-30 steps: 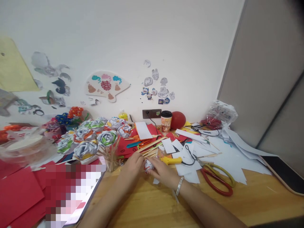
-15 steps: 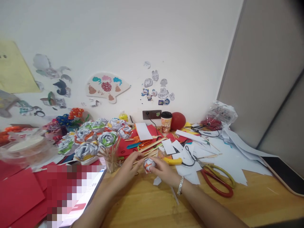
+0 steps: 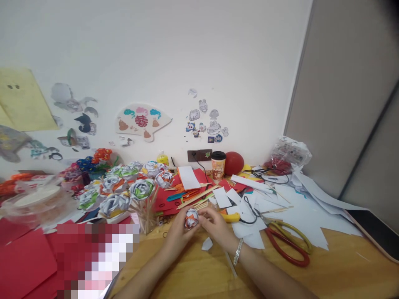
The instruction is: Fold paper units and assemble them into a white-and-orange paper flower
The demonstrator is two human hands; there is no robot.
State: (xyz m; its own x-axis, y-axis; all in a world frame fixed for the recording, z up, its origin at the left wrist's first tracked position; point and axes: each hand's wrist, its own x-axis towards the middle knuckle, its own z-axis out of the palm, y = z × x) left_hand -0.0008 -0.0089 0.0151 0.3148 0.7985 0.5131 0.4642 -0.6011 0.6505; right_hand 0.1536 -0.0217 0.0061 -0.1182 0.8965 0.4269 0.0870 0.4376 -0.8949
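A small paper flower (image 3: pixel 191 218), white with orange parts, is between my hands above the wooden table. My left hand (image 3: pixel 178 232) is closed round its left side and underside. At its right edge, the bent fingers of my right hand (image 3: pixel 216 227) pinch the paper; their tips are partly hidden. A silver bracelet (image 3: pixel 238 251) circles my right wrist. Just below the hands lies a small white paper scrap (image 3: pixel 207 243). The yellow handle of a corded tool (image 3: pixel 231 217) is right behind my right hand.
Several finished paper flowers (image 3: pixel 141 189) stand on sticks at the left. Red-and-yellow-handled scissors (image 3: pixel 288 245) lie at the right among white paper sheets (image 3: pixel 280 224). A lidded cup (image 3: pixel 218 166) and a red balloon (image 3: pixel 233 163) stand by the wall. Red paper (image 3: pixel 25 257) covers the left front.
The paper flower has moved slightly left and now sits in my left hand. My right hand has shifted from around it to its right edge. The view has tilted up a little.
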